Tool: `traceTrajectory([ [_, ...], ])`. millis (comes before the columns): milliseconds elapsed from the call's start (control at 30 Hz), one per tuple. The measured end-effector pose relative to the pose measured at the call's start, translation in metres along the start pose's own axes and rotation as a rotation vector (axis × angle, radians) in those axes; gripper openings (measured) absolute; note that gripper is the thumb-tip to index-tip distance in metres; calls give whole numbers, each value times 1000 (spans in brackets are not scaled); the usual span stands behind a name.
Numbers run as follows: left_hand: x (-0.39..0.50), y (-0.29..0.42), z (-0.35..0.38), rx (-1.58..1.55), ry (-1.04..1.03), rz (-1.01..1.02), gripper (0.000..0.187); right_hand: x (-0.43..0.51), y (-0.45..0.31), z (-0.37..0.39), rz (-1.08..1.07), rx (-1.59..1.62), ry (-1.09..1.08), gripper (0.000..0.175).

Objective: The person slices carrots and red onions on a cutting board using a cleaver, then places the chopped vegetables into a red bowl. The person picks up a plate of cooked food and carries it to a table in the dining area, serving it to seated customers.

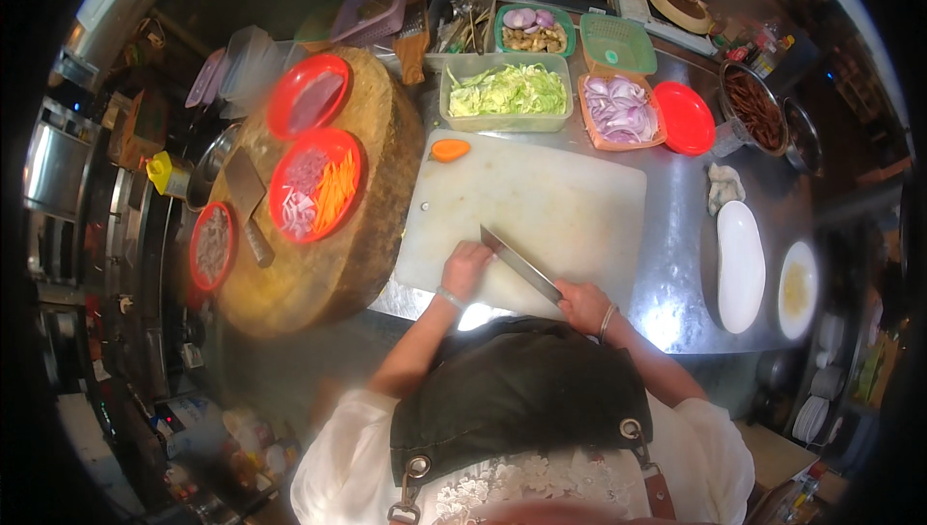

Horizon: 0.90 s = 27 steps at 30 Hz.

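Observation:
My right hand (584, 302) grips the handle of a knife with a broad steel blade (520, 263), slanting up and left over the near part of a white cutting board (536, 184). Close to the blade's far end is my left hand (467, 268), its fingers curled; whether it pinches anything or touches the blade cannot be seen. A piece of carrot (450, 150) lies at the board's top left corner. On the round wooden block (304, 293) to the left, a red plate (316, 235) holds carrot strips (336, 190), sliced onion and a chopped pinkish food.
A cleaver (246, 181) and a red plate of meat (315, 101) rest on the block. Beyond the board stand a tub of shredded cabbage (507, 90) and a basket of sliced red onion (621, 110). White dishes (740, 264) and a cloth (724, 188) lie at right.

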<state>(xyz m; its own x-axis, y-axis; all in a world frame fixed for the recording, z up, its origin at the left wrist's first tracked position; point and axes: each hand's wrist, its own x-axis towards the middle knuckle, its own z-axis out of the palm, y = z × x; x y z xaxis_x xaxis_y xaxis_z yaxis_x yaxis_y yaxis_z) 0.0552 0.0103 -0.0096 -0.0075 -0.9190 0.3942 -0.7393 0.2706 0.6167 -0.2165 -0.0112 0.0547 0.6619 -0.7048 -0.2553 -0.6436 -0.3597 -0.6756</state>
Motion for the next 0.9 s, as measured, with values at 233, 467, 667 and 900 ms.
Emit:
traceTrajectory([
  [233,-2,-6,6,28,6,37,6,40,-15,31,-26,-119,8,13],
  [467,-3,8,-22,-1,56,-189,8,34,-23,20,-97,-83,221,12],
  [667,-7,16,-128,-79,324,-406,8,7,-13,15,-48,-68,182,15],
  [900,-7,-14,-272,211,697,-605,15,8,3,21,53,-100,56,14],
])
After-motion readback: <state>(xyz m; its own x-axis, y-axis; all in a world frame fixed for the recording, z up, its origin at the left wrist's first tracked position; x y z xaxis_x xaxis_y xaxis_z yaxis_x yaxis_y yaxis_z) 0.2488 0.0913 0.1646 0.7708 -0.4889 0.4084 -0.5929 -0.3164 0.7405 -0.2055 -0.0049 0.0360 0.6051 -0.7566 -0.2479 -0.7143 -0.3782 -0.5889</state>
